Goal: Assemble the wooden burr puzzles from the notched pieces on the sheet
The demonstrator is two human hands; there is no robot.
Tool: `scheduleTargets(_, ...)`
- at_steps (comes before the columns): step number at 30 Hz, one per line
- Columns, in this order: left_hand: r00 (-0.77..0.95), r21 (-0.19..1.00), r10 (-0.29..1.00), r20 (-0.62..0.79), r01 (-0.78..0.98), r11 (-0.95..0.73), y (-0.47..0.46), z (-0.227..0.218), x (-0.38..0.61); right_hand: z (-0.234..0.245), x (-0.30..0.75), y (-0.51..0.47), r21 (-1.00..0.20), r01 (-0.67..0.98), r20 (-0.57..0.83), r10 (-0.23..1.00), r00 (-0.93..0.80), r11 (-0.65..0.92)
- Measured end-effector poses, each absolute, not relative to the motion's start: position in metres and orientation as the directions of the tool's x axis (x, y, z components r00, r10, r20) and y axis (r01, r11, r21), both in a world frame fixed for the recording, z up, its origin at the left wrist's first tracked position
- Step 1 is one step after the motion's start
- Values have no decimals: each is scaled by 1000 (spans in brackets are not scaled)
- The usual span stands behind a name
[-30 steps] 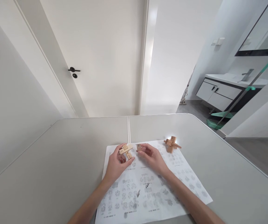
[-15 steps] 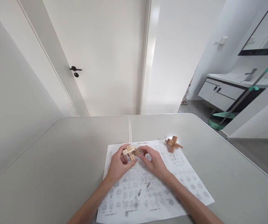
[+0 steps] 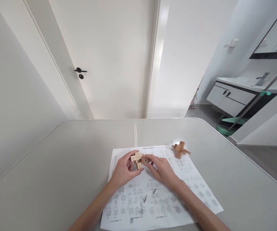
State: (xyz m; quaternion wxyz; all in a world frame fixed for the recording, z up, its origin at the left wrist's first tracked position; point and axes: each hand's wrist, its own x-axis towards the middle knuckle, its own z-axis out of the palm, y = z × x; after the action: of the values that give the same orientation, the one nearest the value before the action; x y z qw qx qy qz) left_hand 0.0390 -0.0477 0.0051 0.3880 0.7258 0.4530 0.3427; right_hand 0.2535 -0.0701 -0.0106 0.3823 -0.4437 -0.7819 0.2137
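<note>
Lying nearest: the printed sheet (image 3: 172,221), white, bearing rows of grey figures and small lines of print.
Left hand (image 3: 124,169): over the sheet's far left part, fingers and thumb curved partway closed around the pale wooden cluster.
Pale wooden cluster (image 3: 135,158): above the far part of the sheet, made of crossing bars, with dark marks on some ends.
Right hand (image 3: 162,170): over the far middle of the sheet, thumb and fingertips pinched on the brown block, the palm hollow.
Brown block (image 3: 145,160): above the sheet, marked "2", right up by the cluster; contact between the two is too small to tell.
Brown wooden cross (image 3: 181,150): at the sheet's far right corner, its bars interlocked, well apart from both hands.
Worktop (image 3: 56,166): under the sheet and out to both sides, grey, with a seam (image 3: 135,133) beyond the sheet's far edge.
Door (image 3: 114,57): past the sheet, pale, its dark handle (image 3: 80,71) farther left.
Cabinet (image 3: 229,99): beyond the sheet to the right, white, with a faucet (image 3: 261,80) above.
</note>
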Motion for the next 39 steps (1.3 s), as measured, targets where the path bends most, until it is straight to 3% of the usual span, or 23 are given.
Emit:
scheduleTargets(10,402,869,908,119,399,-291,-48,7,38,-10,249,-72,-751,518,333,912,-239,410)
scheduleTargets(20,412,750,865,286,465,-470,-50,2,37,-15,249,-75,-646,506,435,821,-371,571)
scheduleTargets(24,435,805,870,231,417,-422,-51,5,38,-20,247,-75,-704,443,450,831,-326,555)
scheduleTargets(29,417,900,895,156,314,-303,-52,11,41,-16,247,-72,-860,359,303,929,-215,363)
scheduleTargets(33,426,940,898,106,251,-230,-52,11,41,-11,248,-69,-878,333,279,933,-228,344)
scheduleTargets(39,453,921,872,186,228,-315,-52,11,42,-11,244,-68,-907,289,239,940,-242,305)
